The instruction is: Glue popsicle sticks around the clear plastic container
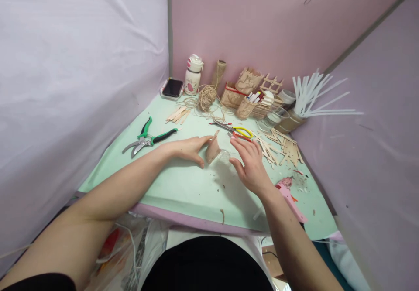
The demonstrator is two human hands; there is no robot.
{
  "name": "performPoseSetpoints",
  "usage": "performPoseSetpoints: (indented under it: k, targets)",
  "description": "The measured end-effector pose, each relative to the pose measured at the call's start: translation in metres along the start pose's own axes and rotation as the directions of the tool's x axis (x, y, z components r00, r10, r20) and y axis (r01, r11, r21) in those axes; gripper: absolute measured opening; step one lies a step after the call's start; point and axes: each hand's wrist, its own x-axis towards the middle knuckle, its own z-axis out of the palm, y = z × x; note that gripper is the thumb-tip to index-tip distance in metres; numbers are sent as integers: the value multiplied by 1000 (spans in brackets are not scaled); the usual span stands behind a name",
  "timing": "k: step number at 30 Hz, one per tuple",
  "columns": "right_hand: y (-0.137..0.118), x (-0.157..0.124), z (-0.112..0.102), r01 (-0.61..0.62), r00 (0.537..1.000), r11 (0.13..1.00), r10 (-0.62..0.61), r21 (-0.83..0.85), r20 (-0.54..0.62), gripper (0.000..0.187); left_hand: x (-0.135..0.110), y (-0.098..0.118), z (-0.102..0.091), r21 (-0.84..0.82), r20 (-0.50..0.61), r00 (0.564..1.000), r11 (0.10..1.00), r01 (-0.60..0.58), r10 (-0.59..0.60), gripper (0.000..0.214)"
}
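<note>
A small clear cup (224, 155), its left side covered by a brown piece (213, 148), lies on the green tabletop between my hands. My left hand (191, 150) is beside the brown piece, thumb and fingers apart. Whether its fingertips touch the piece I cannot tell. To the right of the cup, my right hand (249, 164) is open with its fingers stretched out and nothing held. Just beyond its fingertips lie scissors (241, 131) with yellow and red handles. A pink glue gun (291, 201) rests by my right forearm, partly hidden.
Green-handled pruning shears (148, 140) lie left. Wooden sticks are at the back (178, 114) and right (288, 149). Behind stand a bottle (193, 76), a twine ball (207, 98), a pen cup (246, 108) and glue sticks (309, 92). A phone (173, 87) lies at back left.
</note>
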Motion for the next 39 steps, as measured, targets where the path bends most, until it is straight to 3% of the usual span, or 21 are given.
performPoseSetpoints:
  k: [6,12,27,39]
  targets:
    - [-24,5,3,73,996,997,-73,-14,-42,44,4,-4,3,-120,-40,997,991,-66,61,87]
    - [-34,2,7,50,995,999,-50,-8,-92,39,6,-3,7,-43,-78,997,999,10,-13,69]
    - [-38,3,7,31,996,998,-35,-56,-77,38,9,-3,7,26,-78,997,999,22,-20,56]
    - [-37,1,8,29,997,998,-33,-54,-74,38,10,-4,8,-2,-89,996,1000,0,-1,60]
